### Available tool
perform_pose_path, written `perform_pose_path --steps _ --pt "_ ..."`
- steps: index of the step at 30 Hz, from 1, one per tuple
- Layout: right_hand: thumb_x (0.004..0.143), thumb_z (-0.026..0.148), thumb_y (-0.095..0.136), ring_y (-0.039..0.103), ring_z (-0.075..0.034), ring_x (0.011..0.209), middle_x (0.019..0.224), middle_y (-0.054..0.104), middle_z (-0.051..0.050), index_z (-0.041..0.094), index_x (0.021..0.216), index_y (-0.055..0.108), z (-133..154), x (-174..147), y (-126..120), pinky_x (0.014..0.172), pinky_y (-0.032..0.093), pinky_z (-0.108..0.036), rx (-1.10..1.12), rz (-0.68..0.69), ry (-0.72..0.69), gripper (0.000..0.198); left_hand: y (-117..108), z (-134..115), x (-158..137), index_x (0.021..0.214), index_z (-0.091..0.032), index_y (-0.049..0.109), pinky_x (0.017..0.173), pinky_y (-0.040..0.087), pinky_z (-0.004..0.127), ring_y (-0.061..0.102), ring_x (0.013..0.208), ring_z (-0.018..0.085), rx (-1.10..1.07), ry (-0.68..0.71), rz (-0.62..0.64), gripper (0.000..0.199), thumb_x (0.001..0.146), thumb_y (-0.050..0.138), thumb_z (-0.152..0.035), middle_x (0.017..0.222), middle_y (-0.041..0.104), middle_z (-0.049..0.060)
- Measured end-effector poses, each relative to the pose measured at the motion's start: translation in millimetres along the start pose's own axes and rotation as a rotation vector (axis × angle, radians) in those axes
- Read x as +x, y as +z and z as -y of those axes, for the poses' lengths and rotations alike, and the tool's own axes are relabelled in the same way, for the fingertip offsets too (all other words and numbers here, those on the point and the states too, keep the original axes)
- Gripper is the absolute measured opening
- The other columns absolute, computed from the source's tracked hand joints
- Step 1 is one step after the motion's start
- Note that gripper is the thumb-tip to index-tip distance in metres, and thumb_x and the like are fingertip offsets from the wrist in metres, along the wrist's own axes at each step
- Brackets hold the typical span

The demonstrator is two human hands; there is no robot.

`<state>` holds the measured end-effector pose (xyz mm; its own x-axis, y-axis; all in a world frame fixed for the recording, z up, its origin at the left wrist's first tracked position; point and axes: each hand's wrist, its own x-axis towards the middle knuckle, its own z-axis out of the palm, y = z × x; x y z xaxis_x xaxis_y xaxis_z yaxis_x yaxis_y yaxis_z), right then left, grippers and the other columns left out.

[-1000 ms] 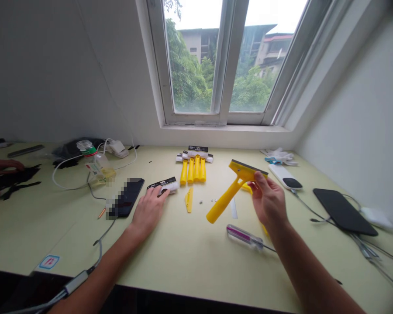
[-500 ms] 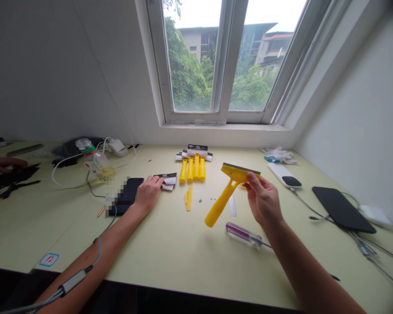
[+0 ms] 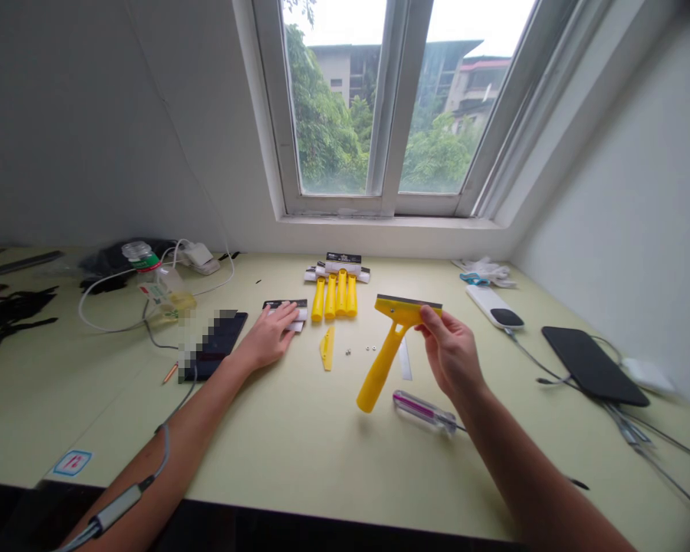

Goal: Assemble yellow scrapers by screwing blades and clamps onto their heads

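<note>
My right hand [image 3: 453,349] grips a yellow scraper [image 3: 385,356] by one end of its head, thumb and fingers pinching it. The scraper is raised above the table, its handle slanting down to the left. My left hand [image 3: 271,337] lies flat with fingers stretched over a black-and-white packaging card [image 3: 294,310], partly covering it. Between the hands are a small yellow plastic plate [image 3: 327,349], some small nuts or screws [image 3: 348,352] and a thin metal blade [image 3: 405,360]. A screwdriver with a clear and purple handle [image 3: 422,411] lies beneath my right wrist, its shaft partly hidden.
Several yellow-handled scrapers [image 3: 336,297] with card sleeves lie at the back. A black phone [image 3: 225,345] and a bottle [image 3: 158,284] are at left. White gloves [image 3: 483,272], a white device [image 3: 493,307], a black power bank [image 3: 592,365] and cables are at right. Another person's hand shows far left.
My left hand has flattened and spread its fingers over the packaging card, which now lies flatter. My right hand has lowered the scraper slightly, its handle tilting steeper. The view has shifted slightly.
</note>
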<state>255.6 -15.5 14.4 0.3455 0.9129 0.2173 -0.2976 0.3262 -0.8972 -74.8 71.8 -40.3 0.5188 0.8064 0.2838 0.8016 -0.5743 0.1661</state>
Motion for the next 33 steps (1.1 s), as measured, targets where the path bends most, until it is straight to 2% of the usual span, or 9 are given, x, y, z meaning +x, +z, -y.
perform_pose_path --steps 8,13,15,18,21,24,27,30,33 --pt "0.071 0.044 0.079 0.057 -0.015 0.075 0.08 0.071 -0.003 0.021 0.082 0.076 -0.1 -2.6 3.5 0.069 0.045 -0.029 -0.044 0.014 0.024 0.026 4.2 1.4 -1.5 0.119 -0.017 0.065 0.113 0.035 0.05 0.053 0.126 0.027 -0.073 0.035 -0.179 0.032 0.091 0.053 -0.026 0.131 0.062 0.013" --pt "0.073 0.042 0.078 0.06 -0.015 0.079 0.087 0.073 -0.004 0.021 0.085 0.077 2.2 -10.9 13.2 0.073 0.045 -0.029 0.013 0.055 0.082 0.025 -22.9 -56.1 -3.1 0.119 -0.017 0.065 0.114 0.033 0.053 0.047 0.131 0.03 -0.258 0.022 -0.366 0.031 0.094 0.051 -0.03 0.134 0.058 0.015" --pt "0.074 0.042 0.077 0.06 -0.015 0.08 0.088 0.073 -0.003 0.021 0.086 0.077 0.6 -13.8 21.4 0.074 0.046 -0.029 0.021 0.079 0.085 0.024 -30.0 -93.2 -1.6 0.122 -0.016 0.061 0.106 0.044 0.049 0.056 0.121 0.028 -0.586 0.026 -0.27 0.035 0.097 0.047 -0.035 0.125 0.062 0.016" --pt "0.079 0.044 0.073 0.061 -0.016 0.08 0.086 0.073 -0.002 0.022 0.089 0.076 0.6 -11.9 28.4 0.077 0.047 -0.031 -0.041 0.176 0.063 0.025 -31.2 -140.2 3.1 0.126 -0.014 0.054 0.082 0.057 0.04 0.069 0.093 0.023 -1.252 0.101 0.232 0.044 0.101 0.037 -0.046 0.106 0.067 0.015" --pt "0.083 0.052 0.065 0.064 -0.02 0.085 0.095 0.074 -0.005 0.022 0.098 0.075 9.6 -6.5 15.5 0.08 0.05 -0.035 -0.324 0.319 0.04 0.035 -27.0 -154.2 8.7 0.115 -0.012 0.054 0.063 0.055 0.032 0.064 0.062 0.015 -1.535 0.08 0.328 0.043 0.096 0.048 -0.051 0.078 0.062 0.005" --pt "0.083 0.053 0.064 0.064 -0.025 0.099 0.118 0.069 -0.008 0.025 0.117 0.068 19.5 -14.0 -14.7 0.088 0.049 -0.043 -0.852 0.366 -0.049 0.045 -26.3 -137.0 11.0 0.107 -0.013 0.055 0.051 0.049 0.026 0.057 0.053 0.011 -1.427 -0.06 0.137 0.038 0.089 0.062 -0.047 0.072 0.056 -0.001" --pt "0.081 0.049 0.067 0.062 -0.031 0.107 0.116 0.069 -0.011 0.025 0.115 0.068 18.4 -40.2 -41.1 0.094 0.046 -0.048 -1.282 0.615 -0.145 0.041 -30.4 -114.0 6.5 0.108 -0.015 0.06 0.062 0.054 0.03 0.063 0.069 0.016 -1.024 -0.087 0.025 0.032 0.088 0.063 -0.041 0.089 0.065 0.005" --pt "0.086 0.032 0.061 0.063 -0.027 0.088 0.094 0.069 -0.01 0.024 0.094 0.07 16.1 -66.4 -51.6 0.08 0.049 -0.042 -1.488 0.78 -0.158 0.014 -33.3 -104.9 -3.5 0.116 -0.018 0.063 0.09 0.052 0.038 0.064 0.101 0.023 -0.643 0.061 0.021 0.03 0.089 0.063 -0.031 0.114 0.067 0.01" --pt "0.087 0.022 0.056 0.061 -0.021 0.073 0.085 0.067 -0.007 0.026 0.088 0.069 35.4 -76.1 -51.1 0.066 0.048 -0.035 -1.412 0.844 -0.131 0.014 -31.2 -110.0 -14.1 0.134 -0.024 0.054 0.089 0.051 0.036 0.063 0.103 0.023 -0.41 0.187 0.091 0.043 0.091 0.059 -0.026 0.117 0.066 0.009"
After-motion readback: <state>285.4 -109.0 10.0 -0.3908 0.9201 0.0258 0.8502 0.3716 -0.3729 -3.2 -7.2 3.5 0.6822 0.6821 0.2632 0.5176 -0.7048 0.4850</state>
